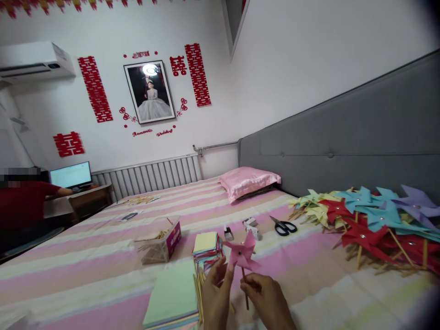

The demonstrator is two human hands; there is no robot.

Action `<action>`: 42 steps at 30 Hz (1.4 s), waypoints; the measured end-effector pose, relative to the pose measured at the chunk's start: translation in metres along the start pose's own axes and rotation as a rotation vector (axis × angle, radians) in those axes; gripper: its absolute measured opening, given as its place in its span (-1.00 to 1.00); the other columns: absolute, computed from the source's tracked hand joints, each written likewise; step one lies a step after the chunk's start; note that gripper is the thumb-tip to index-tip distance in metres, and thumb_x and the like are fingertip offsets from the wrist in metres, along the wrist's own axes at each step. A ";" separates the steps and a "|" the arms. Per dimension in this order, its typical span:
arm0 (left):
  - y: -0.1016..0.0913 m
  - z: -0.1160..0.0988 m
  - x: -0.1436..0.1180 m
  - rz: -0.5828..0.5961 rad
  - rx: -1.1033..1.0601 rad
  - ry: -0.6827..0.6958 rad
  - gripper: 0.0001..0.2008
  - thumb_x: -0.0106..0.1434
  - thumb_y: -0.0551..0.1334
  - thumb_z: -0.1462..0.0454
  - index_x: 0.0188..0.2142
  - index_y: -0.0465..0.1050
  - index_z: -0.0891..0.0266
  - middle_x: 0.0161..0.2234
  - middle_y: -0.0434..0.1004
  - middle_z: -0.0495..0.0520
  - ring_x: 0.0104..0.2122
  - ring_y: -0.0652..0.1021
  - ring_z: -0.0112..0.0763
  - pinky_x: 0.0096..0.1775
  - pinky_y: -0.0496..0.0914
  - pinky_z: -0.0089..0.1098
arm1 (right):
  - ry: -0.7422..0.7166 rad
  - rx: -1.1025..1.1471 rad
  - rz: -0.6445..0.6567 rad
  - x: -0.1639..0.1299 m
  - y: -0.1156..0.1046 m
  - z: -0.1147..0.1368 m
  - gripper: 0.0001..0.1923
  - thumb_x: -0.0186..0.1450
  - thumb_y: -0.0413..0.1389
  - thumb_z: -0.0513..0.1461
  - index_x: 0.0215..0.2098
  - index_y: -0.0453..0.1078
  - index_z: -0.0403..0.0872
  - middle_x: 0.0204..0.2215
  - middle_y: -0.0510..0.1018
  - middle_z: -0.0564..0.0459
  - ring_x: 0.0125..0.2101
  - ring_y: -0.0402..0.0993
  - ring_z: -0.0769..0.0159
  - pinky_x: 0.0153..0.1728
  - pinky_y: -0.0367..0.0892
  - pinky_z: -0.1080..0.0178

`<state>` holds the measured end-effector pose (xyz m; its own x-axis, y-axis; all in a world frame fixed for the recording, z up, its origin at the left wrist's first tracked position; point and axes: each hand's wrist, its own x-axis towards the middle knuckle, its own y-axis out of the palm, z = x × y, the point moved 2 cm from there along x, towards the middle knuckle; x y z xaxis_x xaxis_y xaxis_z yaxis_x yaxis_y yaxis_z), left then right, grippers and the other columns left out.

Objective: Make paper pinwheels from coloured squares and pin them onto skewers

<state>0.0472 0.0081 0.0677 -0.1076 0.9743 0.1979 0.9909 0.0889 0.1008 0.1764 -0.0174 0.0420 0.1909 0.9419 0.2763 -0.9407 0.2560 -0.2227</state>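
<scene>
Pink pinwheel (241,255) up at twelve o'clock over your hands: your right hand (266,298) pinches its wooden stick (245,288), your left hand (216,293) pinches a blade (scissors (283,226) at one o'clock).

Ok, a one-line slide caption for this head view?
Both hands, left hand and right hand, hold a pink pinwheel over a striped bed beside finished pinwheels.

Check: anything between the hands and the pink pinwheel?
Nothing visible. The left hand touches the pink pinwheel at its lower blade, and the right hand pinches its stick. The paper stack sits just left, behind it.
</scene>
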 end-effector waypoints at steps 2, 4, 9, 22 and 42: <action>-0.001 -0.007 -0.005 -0.035 -0.031 -0.015 -0.54 -0.07 0.34 0.07 -0.21 0.53 0.31 -0.19 0.60 0.27 -0.13 0.53 -0.08 -0.12 0.40 -0.23 | 0.003 -0.043 0.023 -0.003 0.000 0.000 -0.83 0.10 0.08 -0.20 -0.52 0.51 -0.06 -0.58 0.59 0.05 -0.50 0.48 0.22 -0.47 0.25 0.34; -0.004 -0.012 -0.010 -0.054 -0.055 -0.031 -0.58 -0.09 0.36 0.09 -0.26 0.56 0.30 -0.21 0.61 0.24 -0.14 0.53 -0.09 -0.12 0.41 -0.25 | 0.007 -0.072 0.047 -0.008 -0.001 0.001 -0.84 0.08 0.09 -0.22 -0.49 0.53 -0.06 -0.55 0.61 0.03 -0.49 0.49 0.22 -0.45 0.26 0.34; -0.010 -0.016 -0.019 -0.074 -0.086 -0.066 -0.63 -0.18 0.41 0.12 -0.37 0.59 0.29 -0.29 0.64 0.21 -0.20 0.56 -0.08 -0.14 0.43 -0.26 | -0.008 -0.107 0.093 -0.018 -0.001 0.004 -0.82 0.09 0.08 -0.23 -0.44 0.54 -0.06 -0.50 0.62 -0.01 -0.46 0.51 0.20 -0.41 0.28 0.32; -0.019 -0.008 -0.025 -0.046 -0.104 -0.054 -0.63 -0.20 0.42 0.14 -0.36 0.61 0.26 -0.44 0.66 0.10 -0.33 0.58 -0.22 -0.26 0.43 -0.39 | -0.047 -0.127 0.097 -0.027 0.016 -0.002 -0.84 0.04 0.10 -0.27 -0.49 0.53 -0.09 -0.57 0.60 0.01 -0.51 0.48 0.23 -0.46 0.26 0.35; -0.022 -0.010 -0.028 -0.169 -0.095 -0.065 -0.69 -0.17 0.41 0.13 -0.47 0.55 0.32 -0.54 0.62 0.01 -0.50 0.54 -0.39 -0.46 0.37 -0.53 | -0.073 -0.067 0.161 -0.032 0.024 -0.001 -0.81 -0.02 0.08 -0.32 -0.52 0.55 -0.10 -0.58 0.60 0.01 -0.54 0.46 0.26 -0.46 0.26 0.35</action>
<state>0.0276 -0.0237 0.0698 -0.2630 0.9589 0.1069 0.9468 0.2352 0.2195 0.1477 -0.0407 0.0268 0.0162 0.9541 0.2990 -0.9361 0.1195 -0.3307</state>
